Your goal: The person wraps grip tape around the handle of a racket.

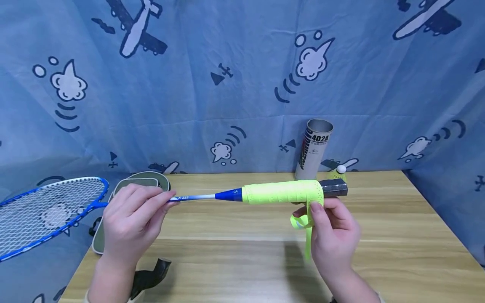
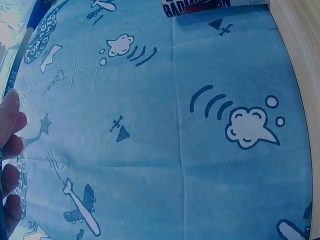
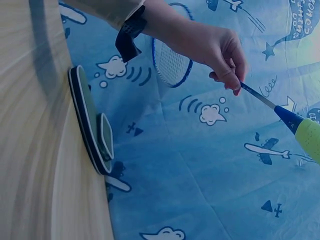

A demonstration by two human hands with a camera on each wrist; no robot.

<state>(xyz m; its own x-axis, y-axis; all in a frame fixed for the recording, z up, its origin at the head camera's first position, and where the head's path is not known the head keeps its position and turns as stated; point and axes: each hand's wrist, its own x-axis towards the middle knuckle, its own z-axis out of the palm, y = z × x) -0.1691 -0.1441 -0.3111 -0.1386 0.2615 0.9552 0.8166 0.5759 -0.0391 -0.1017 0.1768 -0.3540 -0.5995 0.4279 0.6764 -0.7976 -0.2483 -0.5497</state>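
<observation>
Tube point(image 1: 314, 152): white, marked 402A, stands open end up. Shuttlecock point(image 1: 339, 171), yellow with white cork uppermost, sits just right of tube. Green case point(image 3: 89, 117), pale-edged, lies well left of tube. Wood-grain tabletop point(image 1: 227, 265) extends in front of tube. Blue cloth point(image 1: 250, 101), printed with planes and clouds, hangs behind tube.

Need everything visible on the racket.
The racket is held roughly level above the table, head leftward: blue frame, white strings, blue and white shaft, blue cone. Yellow-green dotted tape wraps most of the handle, loose length hanging; the dark butt is bare. The left hand pinches the shaft, the right hand the tape.
</observation>
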